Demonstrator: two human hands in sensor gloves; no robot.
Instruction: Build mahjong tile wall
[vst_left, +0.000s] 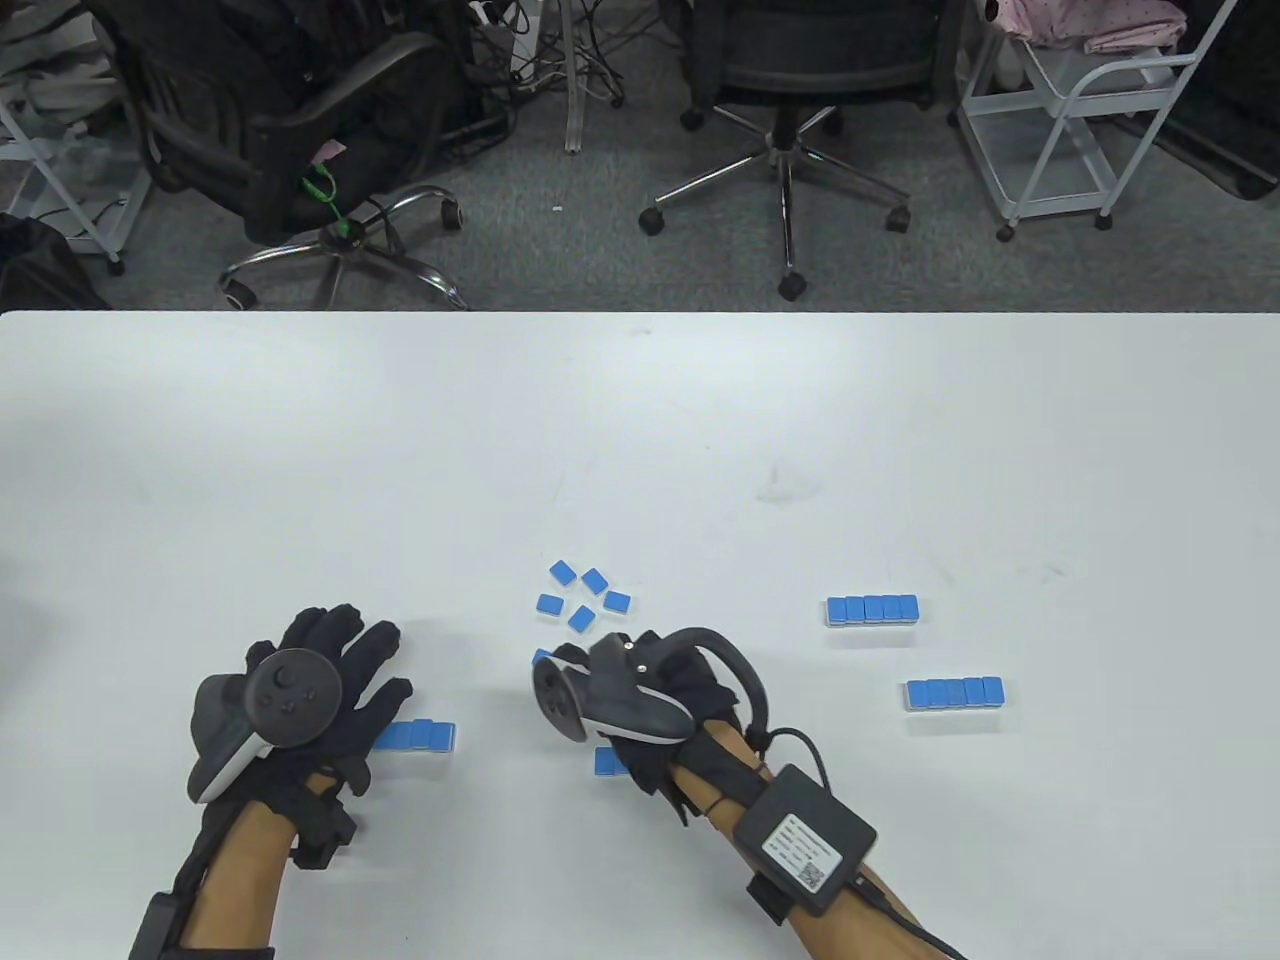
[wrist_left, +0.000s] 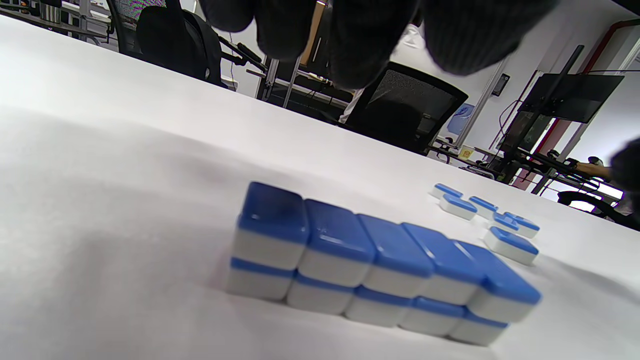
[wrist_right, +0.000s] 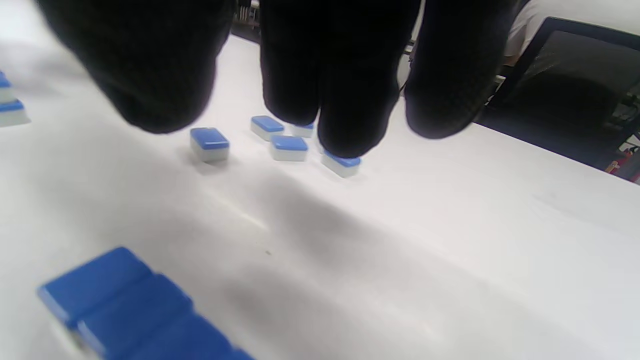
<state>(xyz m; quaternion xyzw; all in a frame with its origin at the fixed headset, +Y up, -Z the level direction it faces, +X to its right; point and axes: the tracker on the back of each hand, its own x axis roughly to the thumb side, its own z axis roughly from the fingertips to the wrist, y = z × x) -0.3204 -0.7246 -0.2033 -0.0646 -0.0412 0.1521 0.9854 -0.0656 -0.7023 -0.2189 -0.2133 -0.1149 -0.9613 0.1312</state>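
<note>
Blue-backed mahjong tiles lie on the white table (vst_left: 640, 430). My left hand (vst_left: 345, 655) is spread flat, palm down, over the left end of a tile row (vst_left: 418, 735). The left wrist view shows that row as a two-layer wall (wrist_left: 380, 260), with my fingertips (wrist_left: 365, 45) hanging above it, apart from it. My right hand (vst_left: 640, 695) hovers near several loose tiles (vst_left: 582, 597). In the right wrist view its fingers (wrist_right: 345, 100) hang empty above the loose tiles (wrist_right: 287, 147). A short tile row (wrist_right: 125, 305) lies under that wrist, also showing in the table view (vst_left: 605, 761).
Two finished tile rows stand to the right, one farther back (vst_left: 872, 610) and one nearer (vst_left: 955, 693). A single tile (vst_left: 541, 657) peeks out left of the right hand's tracker. Office chairs (vst_left: 790, 80) and a white cart (vst_left: 1080, 110) stand beyond the table's far edge.
</note>
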